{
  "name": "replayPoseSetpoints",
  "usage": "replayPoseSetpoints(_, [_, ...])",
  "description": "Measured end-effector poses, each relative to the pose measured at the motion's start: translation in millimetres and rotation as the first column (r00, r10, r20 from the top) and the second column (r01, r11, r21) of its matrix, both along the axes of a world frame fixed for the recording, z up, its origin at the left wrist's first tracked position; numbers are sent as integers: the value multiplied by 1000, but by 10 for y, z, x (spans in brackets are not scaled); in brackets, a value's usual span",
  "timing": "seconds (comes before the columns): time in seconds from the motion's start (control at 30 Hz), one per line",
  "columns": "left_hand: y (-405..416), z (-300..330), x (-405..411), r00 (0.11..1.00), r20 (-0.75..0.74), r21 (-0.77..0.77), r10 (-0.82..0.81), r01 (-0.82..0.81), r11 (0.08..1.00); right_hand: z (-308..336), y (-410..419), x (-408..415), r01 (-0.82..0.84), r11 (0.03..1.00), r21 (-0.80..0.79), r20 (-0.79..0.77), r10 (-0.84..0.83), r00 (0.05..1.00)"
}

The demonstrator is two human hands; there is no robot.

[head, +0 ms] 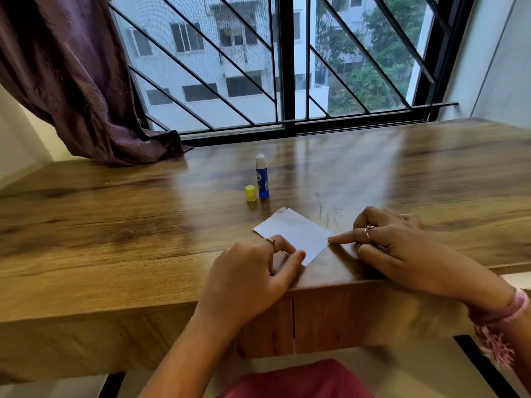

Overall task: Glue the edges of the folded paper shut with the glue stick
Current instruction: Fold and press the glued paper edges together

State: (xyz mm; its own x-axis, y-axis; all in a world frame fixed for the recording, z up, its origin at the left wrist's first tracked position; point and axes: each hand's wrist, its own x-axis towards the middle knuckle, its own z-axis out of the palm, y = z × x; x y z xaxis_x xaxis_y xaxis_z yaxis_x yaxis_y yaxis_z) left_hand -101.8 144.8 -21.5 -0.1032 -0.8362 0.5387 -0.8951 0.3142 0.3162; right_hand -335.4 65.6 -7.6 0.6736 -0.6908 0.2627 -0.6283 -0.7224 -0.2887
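A folded white paper (293, 232) lies flat on the wooden table (115, 225), turned like a diamond near the front edge. My left hand (253, 278) rests on its near-left corner, thumb and fingers pressing the paper down. My right hand (402, 248) points its index fingertip onto the paper's right corner, other fingers curled. Behind the paper a blue glue stick (262, 179) stands upright, uncapped, its white glue exposed. Its yellow cap (250, 193) stands just left of it. Neither hand touches the glue stick.
A purple curtain (80, 81) drapes onto the table's far left. A barred window (287, 67) runs along the back. The table's front edge passes just below my hands, with a drawer front underneath.
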Motion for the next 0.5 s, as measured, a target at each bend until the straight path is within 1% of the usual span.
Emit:
replayPoseSetpoints(0.1, [-25,-20,2,993,-41,26,110,-109,994,36,54,16,-69,990,120,32,65,997])
replayPoseSetpoints(0.17, [-51,-24,16,981,-61,57,183,-180,982,69,62,14,-108,979,175,79,95,992])
replayPoseSetpoints(0.27, [-110,-20,41,963,-12,126,269,-266,956,95,-6,-23,-123,967,225,200,78,977])
replayPoseSetpoints(0.37, [-157,9,68,960,51,207,277,-281,937,80,-94,-47,-119,969,218,228,68,971])
replayPoseSetpoints(0.5, [-206,103,150,970,102,353,220,-242,904,86,-100,-49,-136,963,232,157,100,983])
